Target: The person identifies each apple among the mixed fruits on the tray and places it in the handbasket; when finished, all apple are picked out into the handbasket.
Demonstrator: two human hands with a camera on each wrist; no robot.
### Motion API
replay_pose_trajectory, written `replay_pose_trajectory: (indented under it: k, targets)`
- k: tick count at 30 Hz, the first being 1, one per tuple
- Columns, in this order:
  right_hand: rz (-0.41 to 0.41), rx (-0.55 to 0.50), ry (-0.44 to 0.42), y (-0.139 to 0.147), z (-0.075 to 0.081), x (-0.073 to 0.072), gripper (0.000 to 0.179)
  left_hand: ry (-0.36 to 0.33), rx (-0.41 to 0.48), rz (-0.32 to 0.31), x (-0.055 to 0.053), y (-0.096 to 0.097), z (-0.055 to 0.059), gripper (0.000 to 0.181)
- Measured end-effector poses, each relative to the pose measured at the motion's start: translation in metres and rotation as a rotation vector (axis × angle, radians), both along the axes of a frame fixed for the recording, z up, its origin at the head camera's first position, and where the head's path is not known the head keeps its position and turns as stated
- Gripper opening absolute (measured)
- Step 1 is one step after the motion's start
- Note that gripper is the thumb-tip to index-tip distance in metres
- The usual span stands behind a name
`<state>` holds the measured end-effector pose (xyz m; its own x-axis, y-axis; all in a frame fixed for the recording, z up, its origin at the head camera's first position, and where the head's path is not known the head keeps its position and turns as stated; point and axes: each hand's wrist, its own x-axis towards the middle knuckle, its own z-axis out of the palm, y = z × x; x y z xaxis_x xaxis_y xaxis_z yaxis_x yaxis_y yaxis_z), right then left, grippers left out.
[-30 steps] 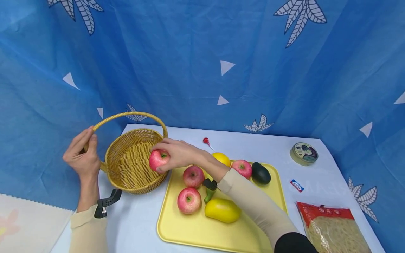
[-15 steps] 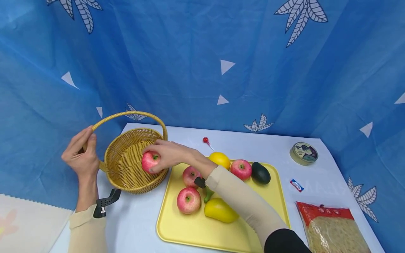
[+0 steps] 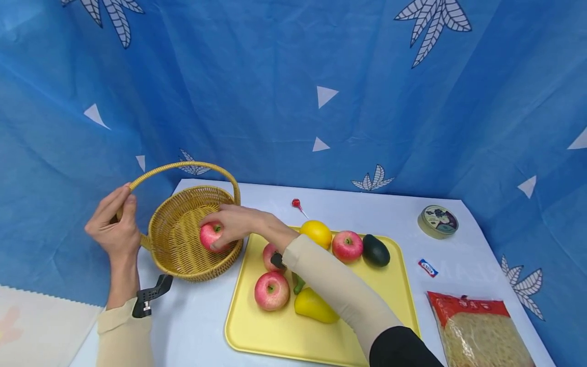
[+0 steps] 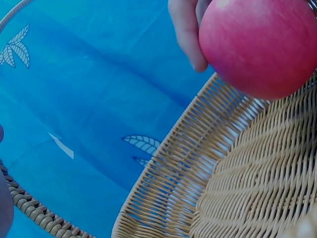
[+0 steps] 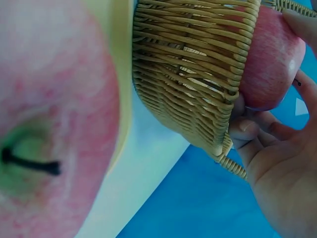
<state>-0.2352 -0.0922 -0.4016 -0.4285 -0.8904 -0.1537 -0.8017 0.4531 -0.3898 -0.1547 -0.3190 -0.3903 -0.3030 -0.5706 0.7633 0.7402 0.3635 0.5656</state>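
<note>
One apple (image 3: 209, 236) is in my right hand's (image 3: 235, 223) grasp over the left-side basket (image 3: 182, 242), whose handle (image 3: 198, 163) my left hand (image 3: 114, 220) grips; likely the placing step, calling next for gentle lowering and release.

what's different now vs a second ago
The right hand has carried its apple leftward, from the near side of the basket further in over it. Nothing was newly gripped or let go: the right hand still holds the apple, the left hand the handle. The basket, tray and lollipop stayed put.
</note>
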Motion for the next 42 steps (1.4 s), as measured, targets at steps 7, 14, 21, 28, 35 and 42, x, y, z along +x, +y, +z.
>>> replay_pose_trajectory:
  k: [7,14,21,28,35,42]
  targets:
    - [-0.010,0.042,-0.003,-0.013,0.001,0.000,0.068,0.006,0.015,-0.011,0.000,0.001,0.000,0.016]
    - [0.002,0.105,-0.017,-0.021,0.000,-0.005,0.068,0.017,0.014,-0.024,0.000,0.001,0.000,0.016]
    - [-0.005,0.161,-0.058,-0.030,0.000,-0.007,0.065,0.036,0.033,-0.046,0.001,0.000,0.000,0.017]
    - [-0.022,0.299,-0.061,-0.041,-0.006,0.002,0.066,0.030,0.025,-0.037,0.001,0.000,-0.001,0.017]
    - [0.000,0.293,-0.011,-0.042,-0.008,0.007,0.068,0.024,0.026,-0.030,0.002,0.000,0.000,0.017]
    - [0.038,0.260,-0.065,-0.038,-0.005,0.005,0.067,0.023,0.028,-0.032,0.003,0.001,0.001,0.017]
